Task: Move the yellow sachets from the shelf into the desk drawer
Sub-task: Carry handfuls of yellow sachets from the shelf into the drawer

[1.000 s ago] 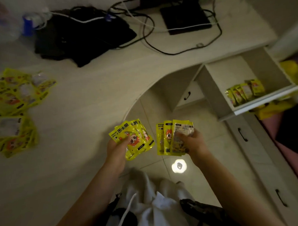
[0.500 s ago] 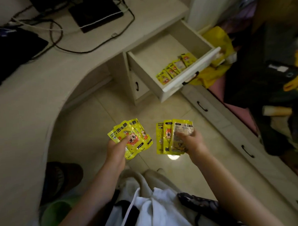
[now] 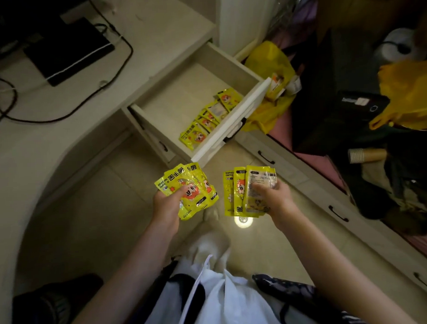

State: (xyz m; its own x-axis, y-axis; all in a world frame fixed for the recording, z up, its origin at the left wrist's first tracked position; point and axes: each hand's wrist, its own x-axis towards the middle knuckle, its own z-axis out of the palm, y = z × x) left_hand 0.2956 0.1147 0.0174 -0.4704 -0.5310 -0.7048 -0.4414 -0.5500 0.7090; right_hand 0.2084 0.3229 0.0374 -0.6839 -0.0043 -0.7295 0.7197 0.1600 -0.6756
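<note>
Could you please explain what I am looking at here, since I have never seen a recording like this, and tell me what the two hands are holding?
There is no machine: a person wears a wide-angle camera on the head, looking down at their own bare hands. The left hand grips a fan of yellow sachets, and the right hand grips a second bunch. Ahead, the desk drawer stands pulled open, with a row of sachets already lying along its front. On the desk top sit a black device and cables.

Head view, steep downward, near hands, facing drawer (image 3: 198, 109).
</note>
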